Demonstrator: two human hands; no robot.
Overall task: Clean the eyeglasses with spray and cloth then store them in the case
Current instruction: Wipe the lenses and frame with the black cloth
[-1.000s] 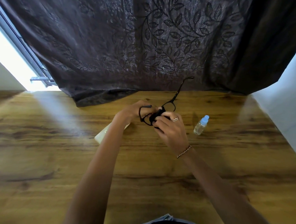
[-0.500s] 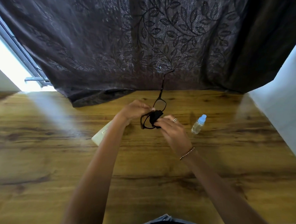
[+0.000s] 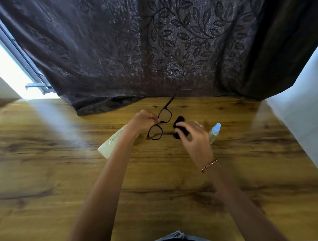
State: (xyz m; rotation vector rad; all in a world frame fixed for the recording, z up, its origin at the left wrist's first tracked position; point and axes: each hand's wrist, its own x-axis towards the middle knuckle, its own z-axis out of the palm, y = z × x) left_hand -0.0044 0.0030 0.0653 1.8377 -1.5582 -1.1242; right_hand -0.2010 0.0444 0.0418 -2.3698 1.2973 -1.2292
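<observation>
Black glasses [image 3: 160, 124] pinched at the bridge in the left hand [image 3: 143, 121]; right hand [image 3: 194, 137] clamps the dark cloth [image 3: 179, 128] around one temple; bottle [image 3: 214, 133] just beside.
</observation>
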